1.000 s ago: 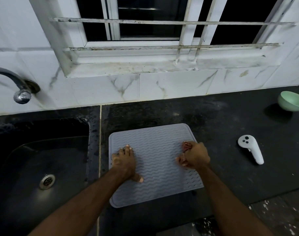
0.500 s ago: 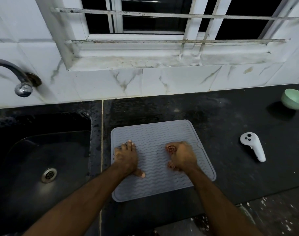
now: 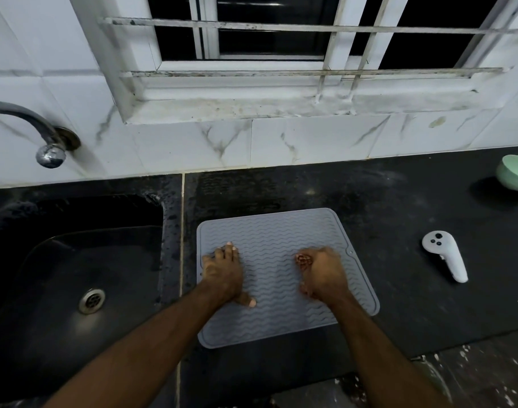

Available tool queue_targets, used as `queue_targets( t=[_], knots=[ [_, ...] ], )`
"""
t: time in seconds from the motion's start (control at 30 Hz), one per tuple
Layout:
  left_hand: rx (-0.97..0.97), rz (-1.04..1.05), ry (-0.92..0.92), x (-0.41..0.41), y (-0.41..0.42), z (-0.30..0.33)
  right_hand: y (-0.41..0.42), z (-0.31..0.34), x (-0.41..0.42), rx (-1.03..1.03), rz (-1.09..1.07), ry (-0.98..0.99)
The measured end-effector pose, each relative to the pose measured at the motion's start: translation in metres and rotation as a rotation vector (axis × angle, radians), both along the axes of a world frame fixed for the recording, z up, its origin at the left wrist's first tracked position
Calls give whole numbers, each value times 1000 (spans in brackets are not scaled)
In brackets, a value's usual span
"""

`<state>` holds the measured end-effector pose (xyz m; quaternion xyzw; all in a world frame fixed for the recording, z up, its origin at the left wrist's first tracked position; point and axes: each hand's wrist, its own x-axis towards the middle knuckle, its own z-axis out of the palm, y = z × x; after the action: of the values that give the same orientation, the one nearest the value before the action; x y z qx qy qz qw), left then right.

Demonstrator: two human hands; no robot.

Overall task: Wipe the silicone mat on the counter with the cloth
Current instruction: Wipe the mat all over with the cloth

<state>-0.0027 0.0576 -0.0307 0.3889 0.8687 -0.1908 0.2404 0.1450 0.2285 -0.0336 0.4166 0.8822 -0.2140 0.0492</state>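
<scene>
A grey silicone mat (image 3: 275,231) with a wavy ribbed surface lies flat on the black counter (image 3: 399,207), just right of the sink. My left hand (image 3: 223,273) presses flat on the mat's left part, fingers straight, thumb out to the right. My right hand (image 3: 324,273) is balled on the mat's right half and grips a small reddish-brown cloth (image 3: 303,260), of which only a wad shows at the fingers. Most of the cloth is hidden inside the fist.
A black sink (image 3: 75,275) with a metal drain lies to the left, under a tap (image 3: 50,154). A white handheld controller (image 3: 446,254) lies on the counter right of the mat. A green bowl (image 3: 515,172) stands at the far right edge. Tiled wall and barred window rise behind.
My right hand with the cloth slid left across the mat from its right edge, then sits slightly right again. My left hand stayed pressed on the mat's left part.
</scene>
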Motion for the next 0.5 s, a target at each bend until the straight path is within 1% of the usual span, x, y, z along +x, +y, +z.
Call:
queue_targets(
  t=[0.07,0.1,0.17,0.2,0.33,0.43,0.5],
  knots=[
    [-26,8,-1,0,4,3,-16,-3,-12,6,41,44],
    [-43,12,7,-1,5,4,-29,-4,-18,3,111,46],
    [-83,13,27,-1,8,4,-47,-3,-22,27,250,14],
    [-96,6,33,-1,9,4,-46,1,-20,20,261,1],
    [-82,1,17,-1,10,6,1,11,7,-57,120,-83],
    [-60,17,-15,0,11,4,41,11,28,-46,-37,-39],
    [-54,39,-29,1,10,3,57,13,35,-23,-112,-49]
  ],
)
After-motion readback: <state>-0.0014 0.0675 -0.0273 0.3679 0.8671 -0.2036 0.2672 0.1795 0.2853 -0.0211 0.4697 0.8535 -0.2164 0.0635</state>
